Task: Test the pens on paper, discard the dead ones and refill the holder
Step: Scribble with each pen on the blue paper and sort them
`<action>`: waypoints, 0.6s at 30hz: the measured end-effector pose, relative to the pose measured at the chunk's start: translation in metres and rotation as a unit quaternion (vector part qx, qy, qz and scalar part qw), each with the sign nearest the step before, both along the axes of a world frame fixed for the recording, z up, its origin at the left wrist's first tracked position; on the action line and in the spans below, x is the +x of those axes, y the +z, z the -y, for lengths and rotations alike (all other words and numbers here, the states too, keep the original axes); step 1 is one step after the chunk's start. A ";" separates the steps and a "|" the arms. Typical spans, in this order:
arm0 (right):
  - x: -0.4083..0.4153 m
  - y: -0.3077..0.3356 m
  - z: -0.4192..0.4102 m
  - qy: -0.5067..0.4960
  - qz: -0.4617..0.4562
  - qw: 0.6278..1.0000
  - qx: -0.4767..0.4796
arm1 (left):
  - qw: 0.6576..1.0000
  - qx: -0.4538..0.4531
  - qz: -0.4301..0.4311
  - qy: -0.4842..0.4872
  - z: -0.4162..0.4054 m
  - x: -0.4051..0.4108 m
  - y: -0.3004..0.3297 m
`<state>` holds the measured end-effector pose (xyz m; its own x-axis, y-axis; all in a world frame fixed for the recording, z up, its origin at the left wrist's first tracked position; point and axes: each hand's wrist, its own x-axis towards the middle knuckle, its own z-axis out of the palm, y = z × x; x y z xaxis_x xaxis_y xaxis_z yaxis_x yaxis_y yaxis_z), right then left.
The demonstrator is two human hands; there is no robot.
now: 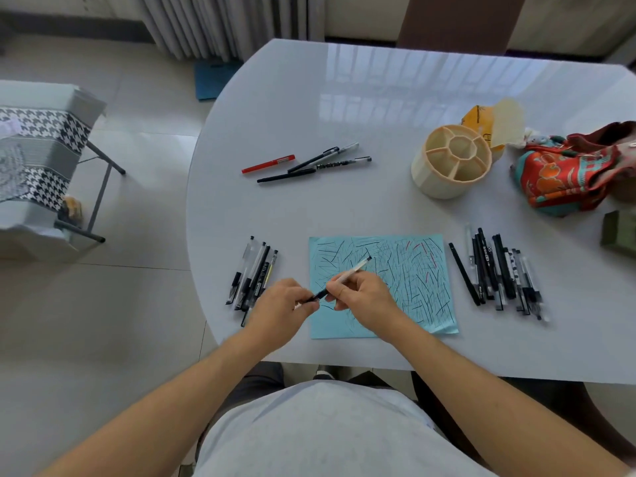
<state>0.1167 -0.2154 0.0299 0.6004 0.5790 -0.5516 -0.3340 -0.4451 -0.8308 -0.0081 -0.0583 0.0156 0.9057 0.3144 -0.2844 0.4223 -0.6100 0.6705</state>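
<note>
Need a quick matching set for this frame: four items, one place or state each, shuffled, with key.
Items:
1. red pen
2. beige plastic round compartmented pen holder
3. light blue scribbled paper sheet
4. clear-barrelled pen

Places or states:
A. empty
B. held in both hands
C. far group of pens
D. between two pen piles

Pairs: 1-C, 2-A, 3-D, 4-B

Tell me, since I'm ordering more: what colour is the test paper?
Light blue paper, seen in the head view.
</note>
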 end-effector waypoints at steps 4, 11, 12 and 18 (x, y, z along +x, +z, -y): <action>0.038 -0.007 -0.037 -0.057 0.041 0.997 -0.042 | 0.992 0.021 -0.029 0.119 -0.037 -0.011 -0.003; 0.134 -0.014 -0.115 -0.006 0.308 0.940 -0.146 | 0.963 0.033 -0.086 0.255 -0.097 -0.048 -0.020; 0.144 -0.015 -0.127 0.017 0.340 0.927 -0.156 | 0.961 0.032 -0.094 0.260 -0.101 -0.051 -0.023; 0.164 -0.038 -0.199 0.212 0.481 0.828 -0.194 | 0.962 0.030 -0.145 0.230 -0.112 -0.057 -0.040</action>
